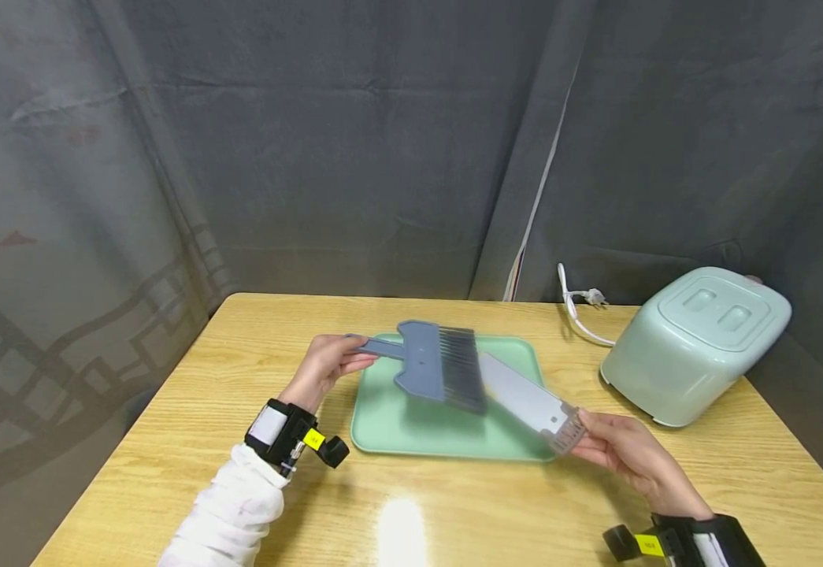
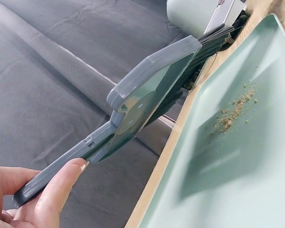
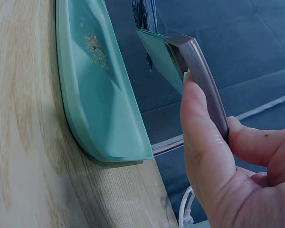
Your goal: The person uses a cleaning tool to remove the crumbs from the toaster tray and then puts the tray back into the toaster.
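Observation:
My left hand (image 1: 324, 364) grips the handle of a blue-grey brush (image 1: 421, 364), thumb along it, over the green tray (image 1: 390, 429). The brush's dark bristles point right and look blurred in the head view. My right hand (image 1: 625, 455) pinches the grey slotted end of a small flat dustpan (image 1: 524, 395), pale and rectangular, tilted above the tray's right side. The bristles overlap the dustpan's far end in the head view. Light brown crumbs (image 2: 235, 111) lie in a small patch on the tray, hidden beneath the brush in the head view.
A pale green toaster (image 1: 695, 346) stands at the table's right, its white cord and plug (image 1: 591, 298) lying near the back edge. Grey curtains (image 1: 354, 157) hang behind the wooden table (image 1: 205, 441).

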`<state>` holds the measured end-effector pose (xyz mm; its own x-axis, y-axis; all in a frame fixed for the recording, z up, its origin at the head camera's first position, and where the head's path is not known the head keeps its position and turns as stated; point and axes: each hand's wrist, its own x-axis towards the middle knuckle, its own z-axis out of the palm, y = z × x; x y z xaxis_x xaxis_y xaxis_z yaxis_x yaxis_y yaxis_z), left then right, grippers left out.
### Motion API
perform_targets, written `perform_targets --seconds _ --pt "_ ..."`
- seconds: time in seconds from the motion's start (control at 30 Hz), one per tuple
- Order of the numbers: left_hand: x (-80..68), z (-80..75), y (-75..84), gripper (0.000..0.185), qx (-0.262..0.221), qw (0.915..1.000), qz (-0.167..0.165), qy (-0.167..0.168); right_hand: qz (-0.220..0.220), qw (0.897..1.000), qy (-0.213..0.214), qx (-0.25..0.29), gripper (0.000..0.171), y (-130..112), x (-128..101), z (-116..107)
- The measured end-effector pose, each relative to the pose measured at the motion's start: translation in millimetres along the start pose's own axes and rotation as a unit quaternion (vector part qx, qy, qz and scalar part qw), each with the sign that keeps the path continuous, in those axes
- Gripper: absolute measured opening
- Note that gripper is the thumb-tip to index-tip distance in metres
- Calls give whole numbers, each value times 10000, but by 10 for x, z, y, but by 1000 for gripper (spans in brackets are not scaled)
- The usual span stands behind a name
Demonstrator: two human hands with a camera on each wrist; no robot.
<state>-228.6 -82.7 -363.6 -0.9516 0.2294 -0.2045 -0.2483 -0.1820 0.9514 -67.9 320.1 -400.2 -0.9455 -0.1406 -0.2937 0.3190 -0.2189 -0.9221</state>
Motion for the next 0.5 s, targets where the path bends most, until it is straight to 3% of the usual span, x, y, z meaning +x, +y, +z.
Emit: perform_targets --seconds 0.5 --pt "-44 -164 24 31 15 9999 136 62 -15 9998 112 -178 27 -8 -26 -6"
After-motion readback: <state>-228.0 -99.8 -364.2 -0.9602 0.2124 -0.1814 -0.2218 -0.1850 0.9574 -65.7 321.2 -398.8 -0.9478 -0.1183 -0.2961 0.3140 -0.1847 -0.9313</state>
